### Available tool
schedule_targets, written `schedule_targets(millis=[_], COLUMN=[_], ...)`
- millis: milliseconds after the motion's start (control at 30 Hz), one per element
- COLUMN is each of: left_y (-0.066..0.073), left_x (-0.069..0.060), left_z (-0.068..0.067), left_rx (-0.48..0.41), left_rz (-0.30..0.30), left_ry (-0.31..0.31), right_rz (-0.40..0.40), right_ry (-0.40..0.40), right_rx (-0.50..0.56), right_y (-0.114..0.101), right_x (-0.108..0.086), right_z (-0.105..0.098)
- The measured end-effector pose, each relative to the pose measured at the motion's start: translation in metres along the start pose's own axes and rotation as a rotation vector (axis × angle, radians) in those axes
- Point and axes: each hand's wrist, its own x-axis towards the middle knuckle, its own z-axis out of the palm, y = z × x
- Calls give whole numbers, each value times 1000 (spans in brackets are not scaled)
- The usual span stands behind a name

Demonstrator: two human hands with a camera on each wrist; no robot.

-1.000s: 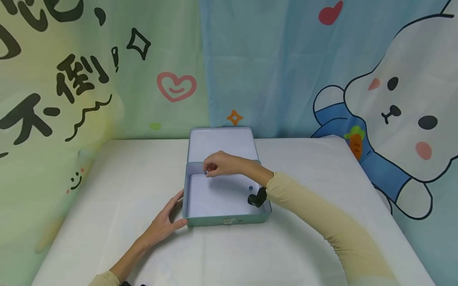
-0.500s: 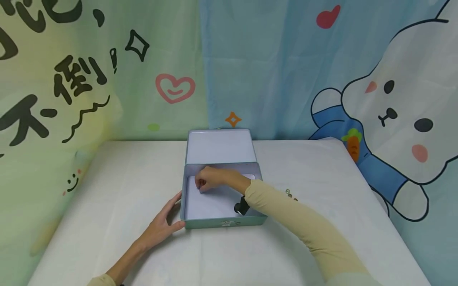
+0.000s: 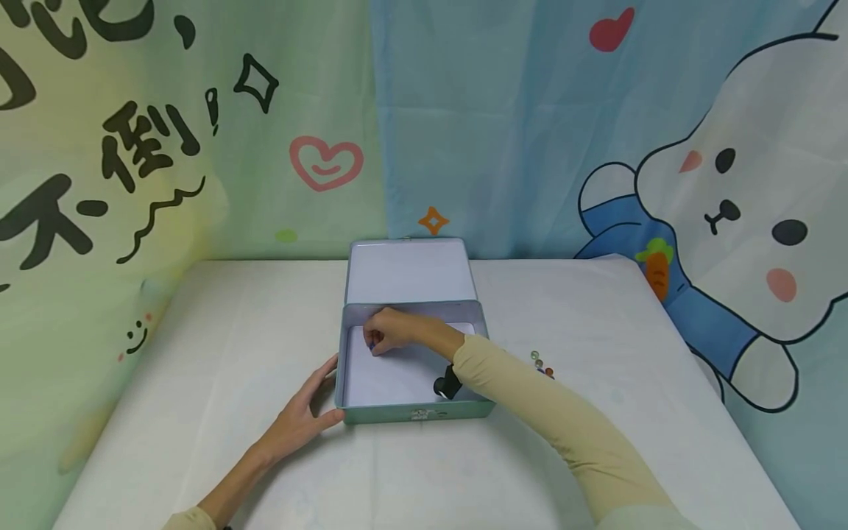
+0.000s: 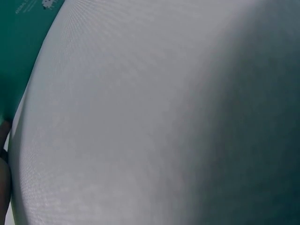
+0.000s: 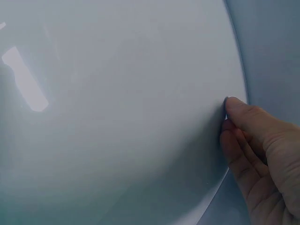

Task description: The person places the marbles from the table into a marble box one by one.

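Observation:
A green tin box [image 3: 417, 412] with a pale inside stands on the table, its hinged lid [image 3: 407, 271] raised at the back. Inside it, near the left wall and just above the floor, my right hand [image 3: 391, 331] pinches a small blue marble [image 3: 372, 346] between thumb and fingers. The right wrist view shows only a dark sliver of that marble, between the tips of the thumb [image 5: 243, 110] and forefinger. My left hand [image 3: 308, 405] rests against the box's left side, fingers extended along it and thumb at the front corner.
Several small marbles [image 3: 539, 364], green, brownish and orange, lie on the white table [image 3: 278, 309] right of the box, partly behind my right sleeve [image 3: 550, 412]. A black wrist camera [image 3: 448, 383] hangs over the box floor. A printed curtain [image 3: 464, 132] stands behind the table.
My right hand has come down and slightly left inside the box with the blue marble. Another blue marble, seen earlier on the box floor, is now out of sight. My left hand stays put.

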Motion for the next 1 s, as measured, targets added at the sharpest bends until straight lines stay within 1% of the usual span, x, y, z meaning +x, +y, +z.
schedule_targets(millis=[233,367,433,533,633,767,867,1000], left_y=[5,6,5,4,2,1,1,0], left_x=[0,0,0,0,0,0,0,0], left_z=[0,0,0,1,2,2,1,0], left_rx=[-19,-14,-8,-3,0,1,2,-1], left_rz=[-15,-19,-17,-17,-20,-14,-7,-1], left_ry=[-3,2,7,12,15,16,10,6], right_rz=[4,12,4,-21,-44,-50,-13,66], right_ry=[2,8,24,61,105,170,227,323], right_rx=[-32,-55,-46,11,95,204,276,379], right_y=[1,2,3,2,3,5,7,17], right_x=[1,-5,-10,-22,-38,-68,-96,-134], right_z=[0,-2,-6,-17,-30,-45,-54,-61])
